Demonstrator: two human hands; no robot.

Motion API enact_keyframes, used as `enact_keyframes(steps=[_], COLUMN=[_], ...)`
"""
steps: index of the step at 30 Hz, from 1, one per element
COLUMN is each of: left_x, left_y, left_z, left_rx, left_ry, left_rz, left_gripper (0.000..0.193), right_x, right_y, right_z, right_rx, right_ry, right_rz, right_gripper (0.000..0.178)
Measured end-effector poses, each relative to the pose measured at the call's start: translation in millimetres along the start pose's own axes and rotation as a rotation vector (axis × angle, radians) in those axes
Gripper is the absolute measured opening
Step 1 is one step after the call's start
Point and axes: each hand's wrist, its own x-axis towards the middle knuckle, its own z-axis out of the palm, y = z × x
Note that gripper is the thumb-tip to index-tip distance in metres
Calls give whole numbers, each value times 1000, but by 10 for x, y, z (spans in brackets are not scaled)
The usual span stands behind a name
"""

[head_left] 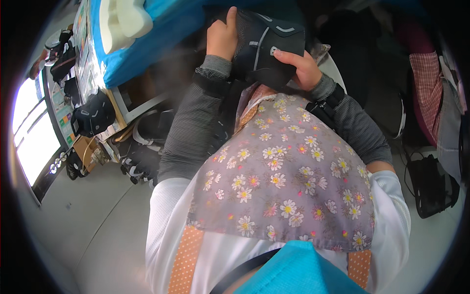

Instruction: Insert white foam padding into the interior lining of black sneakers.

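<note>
Both my hands hold up a small black fabric bag [264,46] with pale grey stripes and a thin grey seam line. At its left edge is my left hand [223,38], its fingers closed round the fabric and the thumb pointing up. My right hand [303,68] grips the lower right side, with the thumb laid on the front beside a small white mark. The fingers behind the bag are hidden. Grey striped sleeves cover my forearms, and a flowered apron [284,171] lies across my lap just below the bag.
White foam pieces [125,22] lie on a bright blue cover [161,49] at the upper left. Another black bag [93,113] hangs by the table's edge at the left. A cardboard box [85,152] stands below it. At the right, a black bag [428,186] is near a person in checked cloth [426,93].
</note>
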Motion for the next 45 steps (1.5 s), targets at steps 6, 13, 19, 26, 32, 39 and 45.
enact_keyframes(steps=[6,13,19,26,32,39,45], left_x=[52,191,-29,-60,-20,114,99], left_y=[-27,405,-119,-169,-73,301,186], left_z=[39,-501,-3,172,11,-367,-203], left_rx=[-20,-175,178,88,-55,-221,-275], left_ry=[83,-98,-50,46,12,-6,53], left_rz=[147,-485,18,114,-78,-487,-333], left_gripper=[56,46,45,66,49,70,72], right_x=[-7,-35,-16,0,-2,-33,28], right_y=[5,-17,-98,-30,-41,-44,6], right_z=[-20,15,59,-1,27,55,-6], right_rx=[-27,-86,-123,-219,-208,-158,-140], right_ry=[-17,-35,-57,-57,-41,-42,-47], right_rz=[5,-45,-17,-52,-7,-23,-20], right_gripper=[28,32,29,35,33,33,34])
